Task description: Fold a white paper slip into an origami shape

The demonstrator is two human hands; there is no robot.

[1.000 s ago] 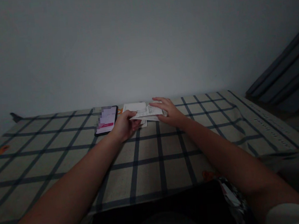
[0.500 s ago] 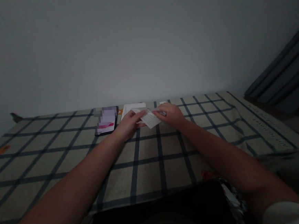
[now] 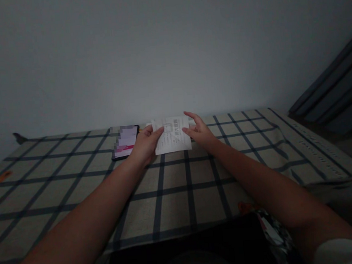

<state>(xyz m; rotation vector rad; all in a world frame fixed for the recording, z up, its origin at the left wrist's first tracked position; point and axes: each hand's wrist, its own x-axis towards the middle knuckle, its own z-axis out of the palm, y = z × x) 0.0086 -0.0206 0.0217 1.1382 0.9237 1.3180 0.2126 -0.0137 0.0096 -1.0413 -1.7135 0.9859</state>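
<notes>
A white printed paper slip is held upright above the checked cloth, its printed face toward me. My left hand pinches its left edge between thumb and fingers. My right hand touches the slip's right edge with thumb and forefinger, the other fingers spread. A phone with a lit screen lies flat just left of my left hand. More white paper lies behind the slip, mostly hidden by it.
The checked cloth covers a bed or table that ends at a pale wall behind. A dark slatted panel leans at the far right. A dark garment with a patterned patch lies near my lap.
The slip was lying low and flat between my hands a second ago; it has been lifted and turned upright to face me. My right hand's fingers have spread apart.
</notes>
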